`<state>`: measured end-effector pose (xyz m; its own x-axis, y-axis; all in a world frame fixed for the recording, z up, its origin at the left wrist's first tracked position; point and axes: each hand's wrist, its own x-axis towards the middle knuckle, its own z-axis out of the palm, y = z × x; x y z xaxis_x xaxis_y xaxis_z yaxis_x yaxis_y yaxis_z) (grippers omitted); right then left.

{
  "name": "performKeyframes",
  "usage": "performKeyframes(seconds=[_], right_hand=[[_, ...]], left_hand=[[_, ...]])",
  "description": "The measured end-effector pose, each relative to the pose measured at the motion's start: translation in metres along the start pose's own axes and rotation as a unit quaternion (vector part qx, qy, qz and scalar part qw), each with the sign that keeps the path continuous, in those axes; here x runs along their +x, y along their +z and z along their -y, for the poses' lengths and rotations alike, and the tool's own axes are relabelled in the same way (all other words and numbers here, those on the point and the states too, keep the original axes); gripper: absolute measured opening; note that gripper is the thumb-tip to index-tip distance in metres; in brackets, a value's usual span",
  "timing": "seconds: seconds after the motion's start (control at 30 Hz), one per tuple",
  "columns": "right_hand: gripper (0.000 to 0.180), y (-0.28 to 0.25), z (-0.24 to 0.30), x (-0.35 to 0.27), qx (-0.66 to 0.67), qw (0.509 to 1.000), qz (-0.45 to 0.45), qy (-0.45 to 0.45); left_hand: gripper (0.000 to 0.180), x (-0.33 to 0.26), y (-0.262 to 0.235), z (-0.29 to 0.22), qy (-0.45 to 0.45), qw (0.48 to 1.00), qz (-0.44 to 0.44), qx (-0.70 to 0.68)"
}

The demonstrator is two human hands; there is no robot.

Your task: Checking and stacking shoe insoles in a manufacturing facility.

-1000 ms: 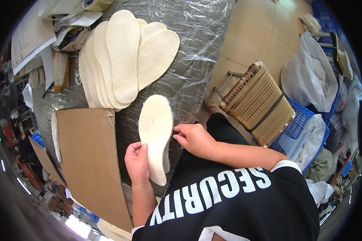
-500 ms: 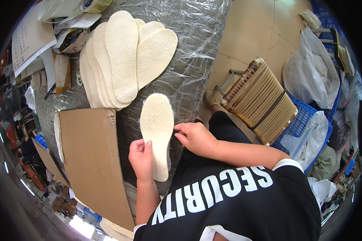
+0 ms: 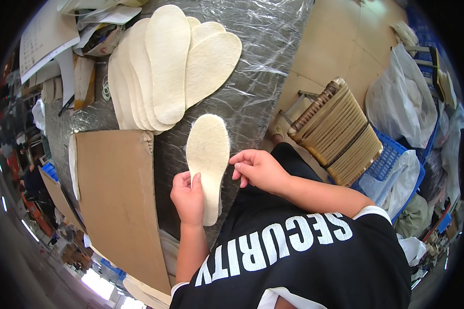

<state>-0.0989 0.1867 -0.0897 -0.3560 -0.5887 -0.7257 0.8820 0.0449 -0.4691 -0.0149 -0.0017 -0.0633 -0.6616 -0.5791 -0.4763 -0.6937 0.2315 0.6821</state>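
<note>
The insole (image 3: 208, 147) looked matt and felt-like (fuzzy at its edge), the table covering (image 3: 260, 62) was glossy, wrinkled plastic, the cardboard (image 3: 115, 198) smooth and dull.

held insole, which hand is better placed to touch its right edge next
Likely the right hand: its fingertips are near that edge of the insole, while the left hand grips the opposite side.

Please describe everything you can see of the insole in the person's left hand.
The insole is cream, flat and felt-like, with fuzz along its upper right edge. Its broad, rounded end points away from the person, its narrower end toward them. It is held over the dark table, the left hand gripping its left side with the thumb on top. The right hand is beside its right edge; whether they touch is unclear.
</note>
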Motion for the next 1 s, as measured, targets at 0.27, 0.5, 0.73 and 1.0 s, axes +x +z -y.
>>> performKeyframes(seconds=[0.27,0.5,0.73,1.0], right_hand=[[0.037,0.001,0.033,-0.006,-0.575,0.737,-0.03,-0.353],[0.088,0.041,0.053,0.042,-0.723,0.504,0.18,-0.438],[0.097,0.038,0.065,0.023,-0.775,0.517,0.108,-0.347],[0.076,0.072,0.053,0.034,-0.683,0.537,0.309,-0.387]], left_hand=[[0.017,-0.002,0.003,0.011,0.039,0.999,-0.031,-0.007],[0.023,-0.008,-0.004,0.002,0.028,0.999,-0.008,-0.037],[0.034,-0.028,-0.064,0.032,-0.056,0.98,0.123,-0.147],[0.022,-0.043,-0.064,0.029,-0.011,0.921,0.125,-0.368]])
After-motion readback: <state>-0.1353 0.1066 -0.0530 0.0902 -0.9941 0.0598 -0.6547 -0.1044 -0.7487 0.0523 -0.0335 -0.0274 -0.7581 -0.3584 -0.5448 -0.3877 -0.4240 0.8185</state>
